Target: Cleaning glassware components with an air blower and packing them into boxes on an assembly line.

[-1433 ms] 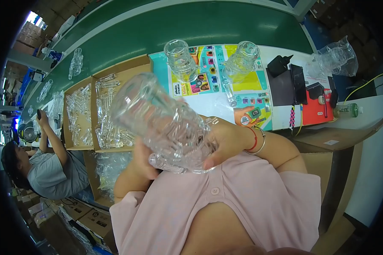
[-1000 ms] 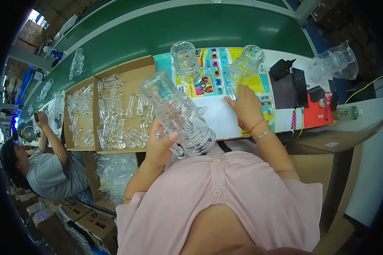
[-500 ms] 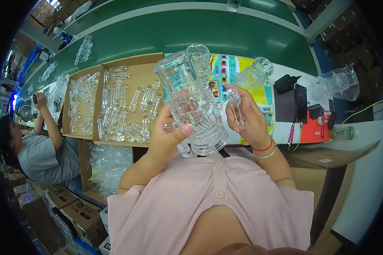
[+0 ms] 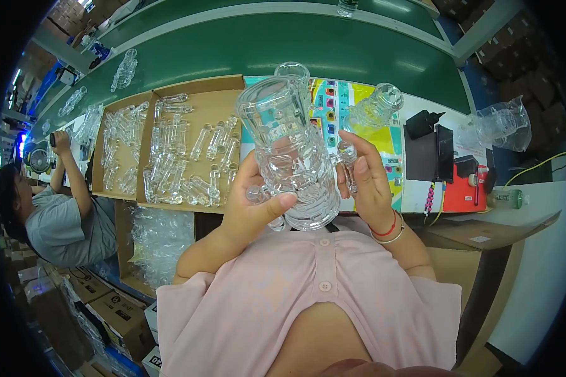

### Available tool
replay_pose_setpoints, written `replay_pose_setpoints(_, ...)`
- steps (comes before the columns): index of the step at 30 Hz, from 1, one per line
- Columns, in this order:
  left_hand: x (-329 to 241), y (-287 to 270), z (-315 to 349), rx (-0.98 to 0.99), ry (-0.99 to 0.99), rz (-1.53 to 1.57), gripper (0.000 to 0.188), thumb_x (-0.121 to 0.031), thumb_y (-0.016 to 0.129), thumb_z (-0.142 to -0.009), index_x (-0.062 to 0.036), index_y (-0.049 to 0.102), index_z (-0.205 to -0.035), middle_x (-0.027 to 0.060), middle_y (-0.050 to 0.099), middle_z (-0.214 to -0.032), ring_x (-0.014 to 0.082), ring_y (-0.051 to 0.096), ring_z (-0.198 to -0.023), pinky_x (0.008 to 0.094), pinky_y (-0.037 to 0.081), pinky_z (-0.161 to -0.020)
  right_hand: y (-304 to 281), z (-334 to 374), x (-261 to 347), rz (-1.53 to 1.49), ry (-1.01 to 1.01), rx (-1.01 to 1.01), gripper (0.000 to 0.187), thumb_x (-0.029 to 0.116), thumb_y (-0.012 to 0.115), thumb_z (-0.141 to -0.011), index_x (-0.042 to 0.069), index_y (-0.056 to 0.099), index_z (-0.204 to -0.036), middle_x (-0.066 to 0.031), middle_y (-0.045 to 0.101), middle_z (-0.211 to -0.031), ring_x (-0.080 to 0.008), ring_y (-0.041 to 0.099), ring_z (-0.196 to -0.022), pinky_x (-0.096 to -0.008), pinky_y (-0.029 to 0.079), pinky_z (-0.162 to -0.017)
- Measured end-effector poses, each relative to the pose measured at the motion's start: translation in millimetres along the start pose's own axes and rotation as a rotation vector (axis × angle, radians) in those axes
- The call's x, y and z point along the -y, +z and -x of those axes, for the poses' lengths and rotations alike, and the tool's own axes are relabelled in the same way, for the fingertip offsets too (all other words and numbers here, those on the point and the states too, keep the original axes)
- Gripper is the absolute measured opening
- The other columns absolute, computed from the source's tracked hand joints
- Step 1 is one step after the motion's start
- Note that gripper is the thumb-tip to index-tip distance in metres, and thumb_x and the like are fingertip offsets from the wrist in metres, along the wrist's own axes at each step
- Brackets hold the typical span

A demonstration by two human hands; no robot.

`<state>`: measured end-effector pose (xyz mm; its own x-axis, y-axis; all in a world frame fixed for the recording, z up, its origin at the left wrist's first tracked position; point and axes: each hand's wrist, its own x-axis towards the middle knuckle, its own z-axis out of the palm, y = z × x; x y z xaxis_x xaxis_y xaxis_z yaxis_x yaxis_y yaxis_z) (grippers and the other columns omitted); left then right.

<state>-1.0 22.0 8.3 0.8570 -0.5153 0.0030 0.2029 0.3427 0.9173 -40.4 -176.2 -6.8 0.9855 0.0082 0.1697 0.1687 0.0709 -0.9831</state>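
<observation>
1 vessel up in front of the chest, tilted, left hand wrapped round its lower side, thumb across it. Second small glass piece at that palm. Right hand holds 1 tube in a narrow finger grip, right by the vessel's side; contact unclear.

2 more vessels on printed sheets: one behind, one to the right. 1 bagged vessel far right.

2 cardboard trays, left and right, both with loose tubes, too jumbled to count. 1 carton below, crinkled clear film inside.

All glass clear; held vessel smooth at top, ridged lower down.
</observation>
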Motion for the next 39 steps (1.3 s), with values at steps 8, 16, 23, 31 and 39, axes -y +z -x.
replay_pose_setpoints(8, -2.8, 1.9, -1.2, -0.014, -0.054, 0.08, 0.075, -0.021, 0.072, -0.07, -0.0003, 0.031, -0.13, 0.0125, 0.047, -0.121, 0.0214, 0.048, -0.111, 0.0347, 0.038, -0.094, 0.0, 3.0, -2.6, 0.237, -0.218, -0.008, 0.044, 0.03, 0.036, -0.094, -0.003, 0.036, -0.124, -0.0085, 0.05, -0.097, -0.0107, 0.05, -0.075, -0.0234, 0.042, -0.067)
replay_pose_setpoints(16, -2.1, -6.0, 7.1, 0.117, 0.006, 0.006, 0.079, -0.02, 0.077, -0.066, 0.0012, 0.034, -0.128, 0.0146, 0.048, -0.122, 0.0233, 0.048, -0.111, 0.036, 0.039, -0.093, -20.9, -24.5, 26.8, 0.121, -0.313, 0.01, 0.063, 0.053, 0.029, -0.09, -0.002, 0.038, -0.119, -0.0166, 0.052, -0.106, -0.0225, 0.053, -0.095, -0.037, 0.036, -0.091)
replay_pose_setpoints(23, 2.3, -14.1, 14.4, 0.558, -0.129, -0.276, 0.076, -0.015, 0.076, -0.063, -0.0001, 0.038, -0.126, 0.0156, 0.051, -0.118, 0.0278, 0.049, -0.111, 0.0379, 0.037, -0.094, 2.1, 3.8, 43.2, -0.184, -0.078, 0.515, 0.066, 0.052, 0.027, -0.09, -0.004, 0.041, -0.121, -0.0211, 0.045, -0.124, -0.03, 0.043, -0.117, -0.0392, 0.033, -0.098)
replay_pose_setpoints(31, 26.7, -10.8, 38.6, 0.574, 0.005, -0.244, 0.075, -0.017, 0.078, -0.063, -0.001, 0.037, -0.124, 0.0142, 0.048, -0.119, 0.026, 0.049, -0.109, 0.0384, 0.037, -0.091, 0.0, 19.0, 51.4, 0.015, -0.056, 0.425, 0.048, 0.035, 0.035, -0.093, -0.008, 0.052, -0.11, -0.0203, 0.055, -0.11, -0.0296, 0.054, -0.104, -0.0363, 0.041, -0.091)
replay_pose_setpoints(39, -9.3, -2.9, 7.3, 0.295, -0.086, -0.103, 0.084, -0.02, 0.078, -0.065, 0.0018, 0.027, -0.129, 0.0134, 0.044, -0.124, 0.0231, 0.046, -0.115, 0.0371, 0.037, -0.095, -3.0, -31.0, 61.7, -0.753, 0.449, 0.369, 0.041, 0.031, 0.037, -0.093, -0.003, 0.048, -0.114, -0.0085, 0.053, -0.11, -0.0225, 0.055, -0.097, -0.0316, 0.041, -0.088)
